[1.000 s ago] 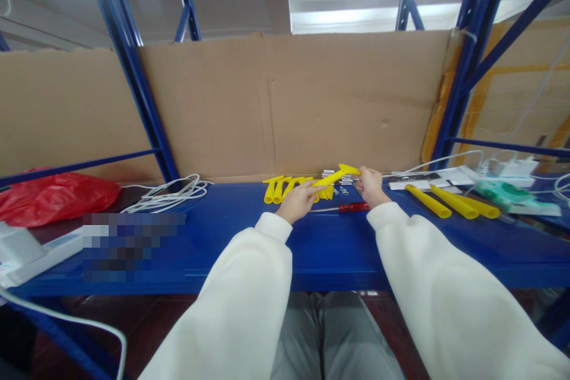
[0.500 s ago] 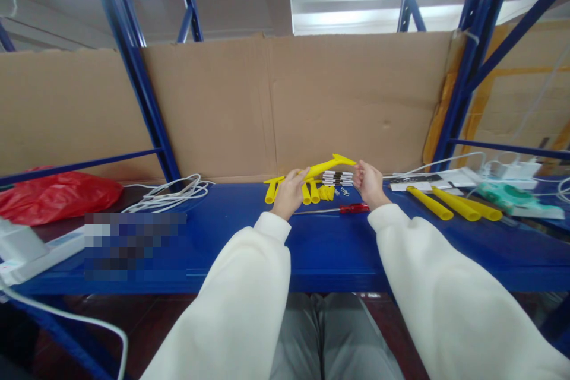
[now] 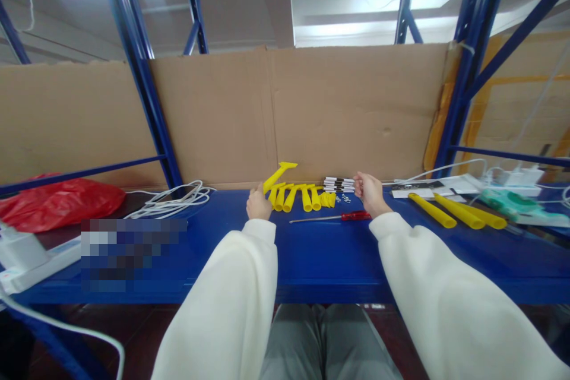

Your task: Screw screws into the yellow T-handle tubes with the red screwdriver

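My left hand [image 3: 259,205] is closed around a yellow plastic handle with an angled head [image 3: 275,179], which sticks up and to the right. Several similar yellow handles [image 3: 291,199] lie in a row just beside that hand. My right hand [image 3: 370,195] has its fingers curled together; whatever they hold, if anything, is hidden. Close by it are white stick-like pieces with dark bands [image 3: 337,183] in a stack, tiny metal parts [image 3: 346,198] and small yellow pieces [image 3: 328,200]. A screwdriver with a red handle [image 3: 354,216] lies below the right hand.
Yellow tubes [image 3: 433,211] lie on the right of the blue table [image 3: 320,267], near a green-and-white object [image 3: 512,202]. White cable [image 3: 178,199], a power strip [image 3: 44,261] and a red bag [image 3: 62,202] are at left. Cardboard [image 3: 333,113] stands behind.
My left hand has moved left with the yellow handle, drawing its head away from my right hand. My right hand stays in nearly the same place, still curled.
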The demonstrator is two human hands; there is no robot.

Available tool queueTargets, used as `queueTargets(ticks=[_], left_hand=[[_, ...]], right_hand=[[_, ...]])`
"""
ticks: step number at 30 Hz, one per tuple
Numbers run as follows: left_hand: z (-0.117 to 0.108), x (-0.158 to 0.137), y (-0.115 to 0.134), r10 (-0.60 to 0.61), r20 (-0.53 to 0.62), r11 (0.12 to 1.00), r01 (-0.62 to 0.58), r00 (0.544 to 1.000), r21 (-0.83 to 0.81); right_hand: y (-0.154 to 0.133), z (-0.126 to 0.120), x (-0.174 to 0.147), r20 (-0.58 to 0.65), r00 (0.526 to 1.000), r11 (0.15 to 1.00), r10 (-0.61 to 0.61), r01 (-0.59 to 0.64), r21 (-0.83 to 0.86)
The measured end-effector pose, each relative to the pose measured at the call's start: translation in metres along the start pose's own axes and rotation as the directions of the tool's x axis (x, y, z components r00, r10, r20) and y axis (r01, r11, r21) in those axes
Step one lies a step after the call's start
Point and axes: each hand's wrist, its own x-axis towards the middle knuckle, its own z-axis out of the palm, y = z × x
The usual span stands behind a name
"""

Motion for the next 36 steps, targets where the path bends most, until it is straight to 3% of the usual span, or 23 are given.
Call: queueTargets(ticks=[9,17,30,32,34,36], left_hand=[[-0.004,-0.010,0.004,-0.050,0.107,0.988,0.034,0.993,0.150],[-0.014,-0.011,0.003,-0.069,0.112,0.978,0.045,0.991,0.204],[0.002,-0.006,-0.005,-0.009,0.256,0.978,-0.045,0.967,0.203],[0.005,-0.005,-0.006,-0.014,0.264,0.979,-0.041,0.964,0.200],[0.006,-0.003,-0.007,-0.018,0.272,0.978,-0.040,0.962,0.203],[0.007,-0.002,-0.008,-0.014,0.275,0.979,-0.043,0.961,0.200]], right_hand=[[0.001,-0.001,-0.001,0.007,1.000,0.999,0.025,-0.025,-0.031],[0.000,-0.001,-0.003,0.006,0.999,0.998,0.038,-0.038,-0.044],[0.003,-0.003,0.000,0.009,0.999,0.995,0.040,-0.039,-0.093],[0.000,-0.005,0.003,-0.042,0.999,0.983,0.023,-0.031,-0.181],[-0.005,-0.012,0.007,-0.124,0.992,0.921,-0.035,-0.016,-0.390],[-0.011,-0.024,0.011,-0.170,0.971,0.731,-0.166,0.005,-0.682]])
